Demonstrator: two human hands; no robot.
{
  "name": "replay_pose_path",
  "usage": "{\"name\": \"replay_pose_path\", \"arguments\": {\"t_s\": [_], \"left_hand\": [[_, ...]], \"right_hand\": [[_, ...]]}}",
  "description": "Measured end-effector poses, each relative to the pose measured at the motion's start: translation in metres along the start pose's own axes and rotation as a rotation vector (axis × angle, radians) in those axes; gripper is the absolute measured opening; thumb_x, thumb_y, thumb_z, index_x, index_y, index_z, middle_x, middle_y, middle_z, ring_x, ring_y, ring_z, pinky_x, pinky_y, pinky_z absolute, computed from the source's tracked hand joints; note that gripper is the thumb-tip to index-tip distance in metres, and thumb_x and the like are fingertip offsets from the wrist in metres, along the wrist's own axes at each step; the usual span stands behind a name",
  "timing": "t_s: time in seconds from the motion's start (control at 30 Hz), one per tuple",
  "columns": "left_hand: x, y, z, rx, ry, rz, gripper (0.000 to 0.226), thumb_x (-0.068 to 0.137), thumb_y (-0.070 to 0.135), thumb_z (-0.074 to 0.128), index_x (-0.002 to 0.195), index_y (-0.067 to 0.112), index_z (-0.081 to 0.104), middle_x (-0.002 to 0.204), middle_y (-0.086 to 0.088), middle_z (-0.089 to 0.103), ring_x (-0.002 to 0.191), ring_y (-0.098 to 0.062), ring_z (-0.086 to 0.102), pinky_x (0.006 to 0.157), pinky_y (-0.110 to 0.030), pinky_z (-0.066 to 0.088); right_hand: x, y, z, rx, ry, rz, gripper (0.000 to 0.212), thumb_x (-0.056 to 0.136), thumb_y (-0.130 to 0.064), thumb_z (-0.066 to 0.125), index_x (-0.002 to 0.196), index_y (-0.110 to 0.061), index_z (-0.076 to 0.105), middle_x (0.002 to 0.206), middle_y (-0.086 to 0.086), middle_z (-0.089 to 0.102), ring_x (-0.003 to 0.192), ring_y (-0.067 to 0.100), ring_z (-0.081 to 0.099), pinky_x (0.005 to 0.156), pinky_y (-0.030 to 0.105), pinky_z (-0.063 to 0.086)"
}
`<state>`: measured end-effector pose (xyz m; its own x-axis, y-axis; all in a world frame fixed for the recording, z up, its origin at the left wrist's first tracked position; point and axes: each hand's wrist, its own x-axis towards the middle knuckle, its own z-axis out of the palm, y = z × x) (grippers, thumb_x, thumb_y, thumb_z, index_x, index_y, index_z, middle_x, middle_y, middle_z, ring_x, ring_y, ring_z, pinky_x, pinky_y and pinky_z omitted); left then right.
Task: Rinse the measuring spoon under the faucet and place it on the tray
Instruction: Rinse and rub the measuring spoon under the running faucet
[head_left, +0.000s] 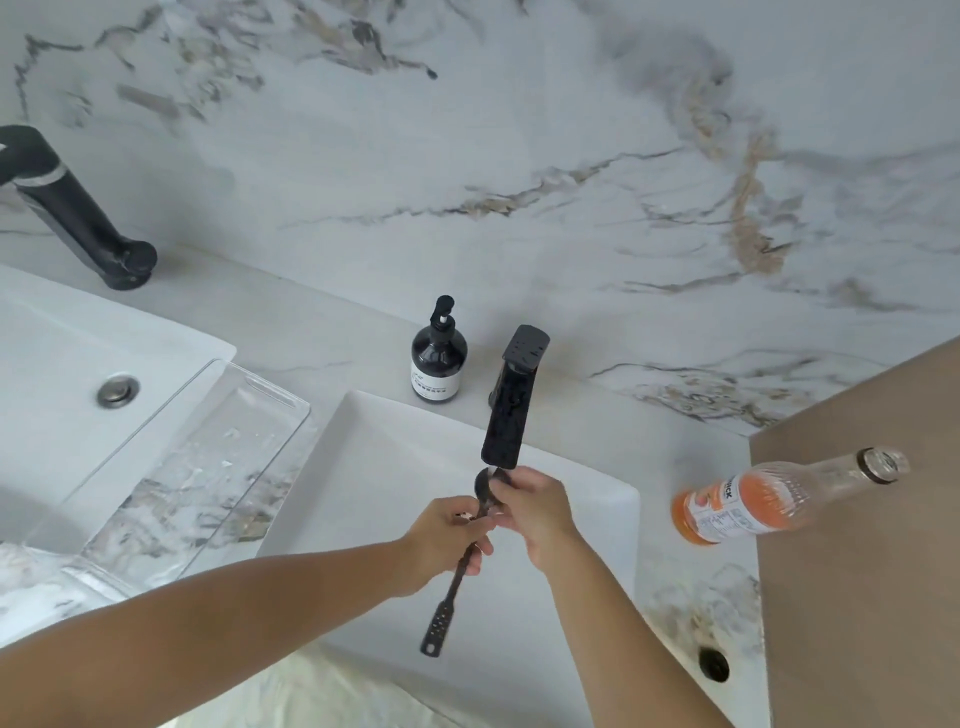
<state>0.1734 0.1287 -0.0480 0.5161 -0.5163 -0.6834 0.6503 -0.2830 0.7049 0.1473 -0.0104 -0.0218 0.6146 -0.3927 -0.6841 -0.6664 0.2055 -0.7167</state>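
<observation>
A black long-handled measuring spoon (441, 618) is held over the white sink (374, 467), its bowl just under the spout of the black faucet (511, 405). My left hand (447, 535) grips the handle near its upper part. At the spoon's bowl, my right hand (535, 506) has its fingers closed around it. The handle's perforated end points down toward me. A clear tray (208, 467) lies left of the sink, wet and bare.
A dark soap pump bottle (439, 358) stands behind the sink, left of the faucet. An open bottle of orange drink (769, 501) stands to the right beside a brown panel (857, 571). A second sink (78, 353) and black faucet (72, 213) are at far left.
</observation>
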Motion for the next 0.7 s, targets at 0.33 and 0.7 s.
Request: {"name": "replay_pose_path", "arguments": {"t_s": [0.33,0.7], "left_hand": [[0.016,0.039,0.0,0.229,0.044,-0.069,0.029,0.103,0.028,0.037,0.094,0.004,0.05,0.065,-0.01,0.056,0.045,-0.017,0.035,0.041,-0.022,0.03],[0.023,0.045,0.02,-0.086,0.184,-0.072,0.024,0.099,0.004,0.034,0.084,0.004,0.052,0.055,-0.01,0.049,0.043,-0.018,0.036,0.043,-0.025,0.031]], "right_hand": [[0.005,-0.001,0.006,-0.051,0.122,-0.138,0.009,0.079,-0.003,0.075,0.074,-0.011,0.076,0.071,0.008,0.077,0.06,0.023,0.075,0.057,0.023,0.059],[-0.002,-0.002,0.004,0.261,-0.151,-0.05,0.04,0.093,-0.007,0.062,0.132,-0.003,0.052,0.108,0.021,0.067,0.079,0.03,0.058,0.071,0.04,0.048]]}}
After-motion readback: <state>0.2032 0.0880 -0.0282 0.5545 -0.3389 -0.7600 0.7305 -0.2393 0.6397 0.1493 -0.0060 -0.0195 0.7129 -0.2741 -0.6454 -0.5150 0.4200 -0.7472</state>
